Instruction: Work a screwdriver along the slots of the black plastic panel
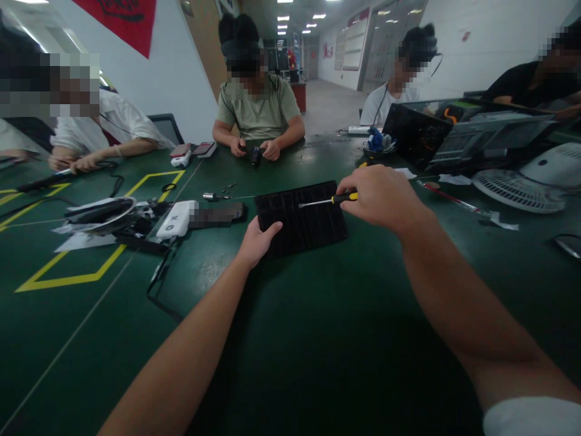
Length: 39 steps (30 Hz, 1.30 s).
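My left hand (pixel 261 241) grips the near left corner of a flat black rectangular panel (pixel 313 230) with raised ribs. The thumb lies on top; the other fingers are mostly hidden beneath. My right hand (pixel 374 195) is closed around the black and yellow handle of a screwdriver (pixel 315 203). Its metal shaft points left across the panel, with the tip above the panel's middle. Whether the tip touches the surface, I cannot tell. Just past the panel's far left corner lie a small metal cylinder (pixel 211 197) and several tiny screw-like pieces (pixel 230 186).
A white device (pixel 176 219), a phone-like slab (pixel 218 214) and cables lie left. Right are a bowl (pixel 379 148), a grey metal casing (pixel 492 142), a white fan (pixel 521 181) and a red-handled tool (pixel 454 197). Several people sit around the green table (pixel 318 339).
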### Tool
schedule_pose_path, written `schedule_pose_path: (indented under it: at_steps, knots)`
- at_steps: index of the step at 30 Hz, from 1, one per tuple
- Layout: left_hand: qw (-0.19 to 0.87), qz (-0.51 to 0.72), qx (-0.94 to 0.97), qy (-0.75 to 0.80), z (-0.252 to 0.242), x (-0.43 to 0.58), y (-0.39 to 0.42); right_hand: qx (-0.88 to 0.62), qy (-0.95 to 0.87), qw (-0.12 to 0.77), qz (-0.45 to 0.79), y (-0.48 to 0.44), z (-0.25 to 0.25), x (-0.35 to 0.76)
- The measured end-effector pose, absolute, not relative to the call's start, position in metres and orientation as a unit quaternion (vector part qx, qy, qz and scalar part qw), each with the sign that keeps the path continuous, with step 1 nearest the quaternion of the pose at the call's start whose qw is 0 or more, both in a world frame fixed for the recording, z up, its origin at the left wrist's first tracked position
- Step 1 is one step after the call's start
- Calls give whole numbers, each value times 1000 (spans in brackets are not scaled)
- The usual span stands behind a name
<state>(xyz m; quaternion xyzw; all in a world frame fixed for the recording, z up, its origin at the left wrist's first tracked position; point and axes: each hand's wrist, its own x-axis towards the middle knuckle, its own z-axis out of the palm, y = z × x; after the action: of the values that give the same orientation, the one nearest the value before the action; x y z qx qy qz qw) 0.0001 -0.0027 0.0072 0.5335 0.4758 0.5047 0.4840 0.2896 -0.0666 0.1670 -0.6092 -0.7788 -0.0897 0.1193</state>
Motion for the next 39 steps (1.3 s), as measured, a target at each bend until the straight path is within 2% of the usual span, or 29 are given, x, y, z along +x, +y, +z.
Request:
schedule_pose_path:
  at_steps: [17, 28, 39]
  knots:
    - [478, 507, 529, 484, 8, 2, -4, -657, -753, -19, -20, -68, 166, 280]
    - [477, 502, 533, 486, 10, 1, -5, -653, -756, 30, -30, -68, 163, 285]
    - [472, 502, 540, 483, 3, -1, 0, -657, -753, 36, -21, -67, 165, 285]
